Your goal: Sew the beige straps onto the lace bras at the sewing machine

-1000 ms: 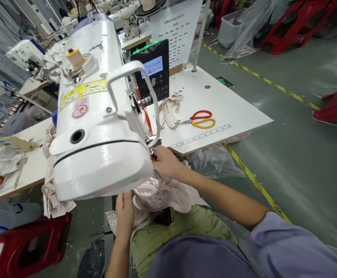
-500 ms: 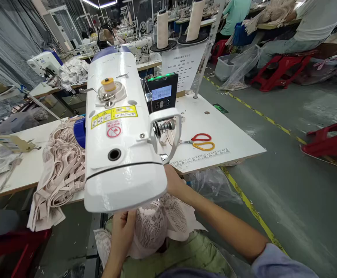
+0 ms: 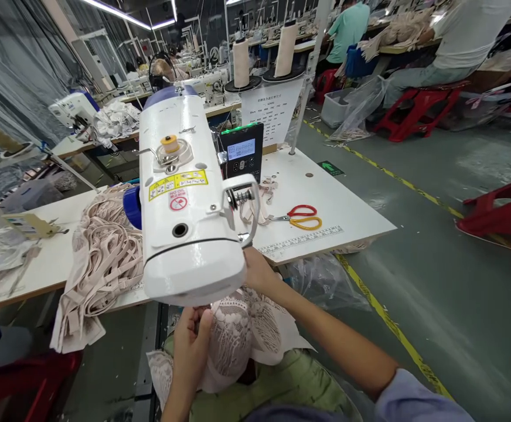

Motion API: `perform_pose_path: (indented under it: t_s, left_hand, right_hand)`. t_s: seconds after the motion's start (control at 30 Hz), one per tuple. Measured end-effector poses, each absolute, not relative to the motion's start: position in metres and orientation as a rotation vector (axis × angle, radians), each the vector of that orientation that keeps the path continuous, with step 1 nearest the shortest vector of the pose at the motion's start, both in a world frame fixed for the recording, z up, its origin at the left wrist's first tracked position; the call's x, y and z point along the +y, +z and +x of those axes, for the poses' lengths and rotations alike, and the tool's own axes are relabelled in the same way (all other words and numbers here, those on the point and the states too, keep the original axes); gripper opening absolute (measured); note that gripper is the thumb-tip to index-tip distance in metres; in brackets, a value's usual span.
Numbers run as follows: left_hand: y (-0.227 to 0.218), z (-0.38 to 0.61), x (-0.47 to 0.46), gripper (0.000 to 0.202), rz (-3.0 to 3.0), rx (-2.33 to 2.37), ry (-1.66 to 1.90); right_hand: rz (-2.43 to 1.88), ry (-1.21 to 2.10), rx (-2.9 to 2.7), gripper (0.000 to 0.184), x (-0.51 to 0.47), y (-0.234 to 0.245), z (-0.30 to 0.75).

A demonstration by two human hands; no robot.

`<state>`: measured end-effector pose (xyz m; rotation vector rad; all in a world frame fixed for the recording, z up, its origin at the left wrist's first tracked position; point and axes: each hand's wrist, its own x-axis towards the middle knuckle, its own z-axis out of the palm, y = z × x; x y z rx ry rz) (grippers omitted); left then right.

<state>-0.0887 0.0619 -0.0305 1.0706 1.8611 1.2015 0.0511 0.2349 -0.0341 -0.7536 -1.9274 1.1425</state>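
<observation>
A pale pink lace bra [image 3: 229,343] lies over my lap, its moulded cups facing up and its upper edge running under the sewing machine [image 3: 194,264]. My left hand [image 3: 191,343] pinches the bra's edge between thumb and bent fingers, just below the front of the machine head. On the other side, my right hand [image 3: 259,272] reaches in beneath the head by the table edge. Its fingers are hidden behind the machine, so their grip does not show. The needle area is also out of sight under the head.
Scissors [image 3: 297,217] with red and yellow handles lie right of the machine, near a printed ruler strip [image 3: 299,241]. A pile of pink bras [image 3: 101,252] hangs over the table's left edge. Behind stand a control panel [image 3: 241,153] and thread cones [image 3: 241,64]. Co-workers sit farther back.
The view has shifted slightly, showing more of the room's far side. My left hand has turned a little, its thumb now more visible at the bra's edge. My right hand stays under the head.
</observation>
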Motion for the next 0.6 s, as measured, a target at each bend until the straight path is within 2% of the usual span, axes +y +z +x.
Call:
perform_pose_path:
  t_s: [0.17, 0.33, 0.47, 0.53, 0.6]
  left_hand:
    - [-0.028, -0.088, 0.064, 0.052, 0.901, 1.589, 0.991]
    - [-0.044, -0.046, 0.046, 0.06, 0.462, 1.098, 0.921]
    - [-0.082, -0.019, 0.037, 0.07, 0.666, 1.165, 0.849]
    - [-0.103, -0.022, 0.036, 0.065, 0.842, 1.278, 0.77]
    - [-0.12, -0.038, 0.031, 0.053, 0.958, 1.372, 0.707]
  right_hand:
    - [-0.737, 1.261, -1.781, 0.002, 0.232, -0.033, 0.048]
    - [-0.667, 1.45, -1.784, 0.008, 0.225, -0.018, 0.073]
    - [-0.639, 1.725, -1.658, 0.011, 0.217, -0.026, 0.098]
    - [-0.766, 1.935, -1.292, 0.014, 0.213, -0.048, 0.108]
    - [-0.887, 2.003, -0.931, 0.019, 0.212, -0.078, 0.119]
